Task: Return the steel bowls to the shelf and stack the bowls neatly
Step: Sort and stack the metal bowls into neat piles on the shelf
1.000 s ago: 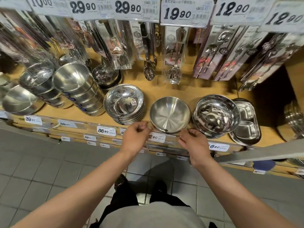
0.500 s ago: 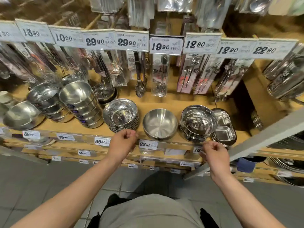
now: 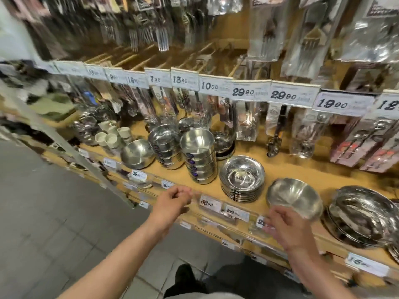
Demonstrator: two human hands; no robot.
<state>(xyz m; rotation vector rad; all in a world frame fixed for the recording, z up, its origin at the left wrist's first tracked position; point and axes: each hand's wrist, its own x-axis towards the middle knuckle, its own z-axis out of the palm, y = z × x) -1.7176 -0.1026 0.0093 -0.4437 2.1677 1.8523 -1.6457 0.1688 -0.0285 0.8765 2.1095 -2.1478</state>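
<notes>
Steel bowls stand on the wooden shelf (image 3: 291, 169). A tall stack of deep bowls (image 3: 199, 156) is at centre, a second stack (image 3: 166, 147) behind it, a single bowl (image 3: 137, 154) to the left. A low stack of shiny bowls (image 3: 243, 179) sits right of centre, then a single matte bowl (image 3: 294, 197) and wide shiny bowls (image 3: 362, 214) at far right. My left hand (image 3: 172, 200) hovers at the shelf's front edge, fingers loosely curled, holding nothing. My right hand (image 3: 285, 227) is blurred below the matte bowl, fingers relaxed and empty.
Packaged cutlery (image 3: 246, 124) hangs behind the bowls under white price tags (image 3: 293, 97). Small pale cups (image 3: 112, 137) stand at the left of the shelf. A slanted metal rail (image 3: 64, 147) crosses on the left. Grey floor tiles (image 3: 43, 223) lie below.
The view has swung left, so the bowls now sit further right. Both hands have drawn back from the matte bowl; the right hand has moved back towards it from the right.
</notes>
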